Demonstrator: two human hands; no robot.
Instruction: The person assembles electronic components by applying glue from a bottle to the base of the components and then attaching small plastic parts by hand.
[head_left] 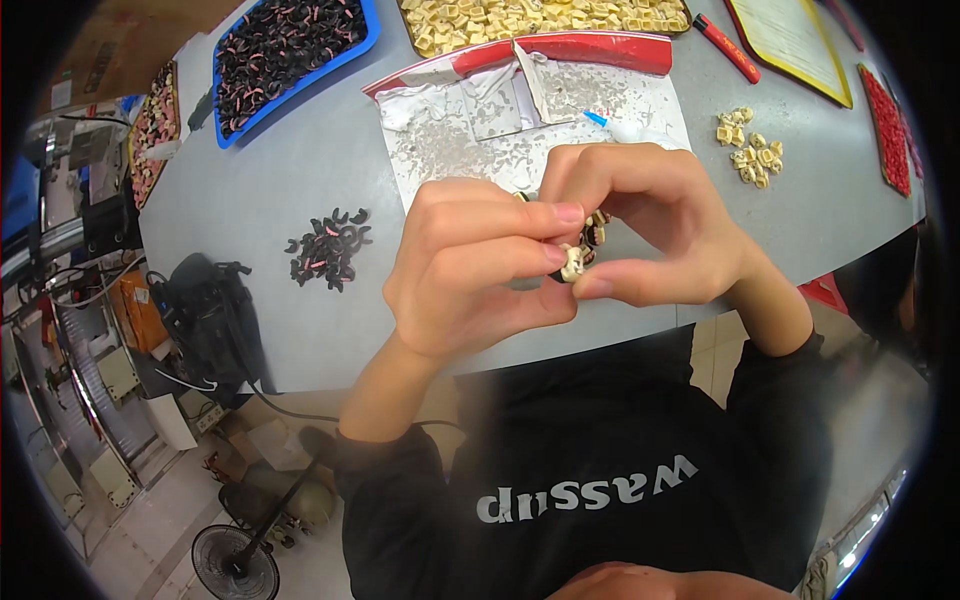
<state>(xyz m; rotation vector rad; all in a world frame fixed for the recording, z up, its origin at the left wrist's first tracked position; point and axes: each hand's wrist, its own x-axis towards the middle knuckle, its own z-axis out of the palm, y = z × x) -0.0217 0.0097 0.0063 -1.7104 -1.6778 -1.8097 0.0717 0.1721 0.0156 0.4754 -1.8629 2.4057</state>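
My left hand (465, 262) and my right hand (665, 222) meet over the near edge of the table. The fingers of both are closed in a pinch around a small cream plastic piece (572, 264). Behind it, within the curl of my right hand, more cream-and-black parts (596, 232) show; whether they join the cream piece I cannot tell. Fingers hide much of them. A pile of black curved pieces (328, 250) lies left of my hands. Small cream pieces (755, 160) lie to the right. A blue-tipped nozzle (595, 119) rests just beyond my fingers.
A white smeared sheet (425, 150) with a red edge strip lies ahead. Behind are a blue tray (228, 120) of black pieces and a tray of cream pieces (540, 18). A red tube (727, 48) and yellow-rimmed tray (790, 45) stand right; a black bag (210, 320) sits left.
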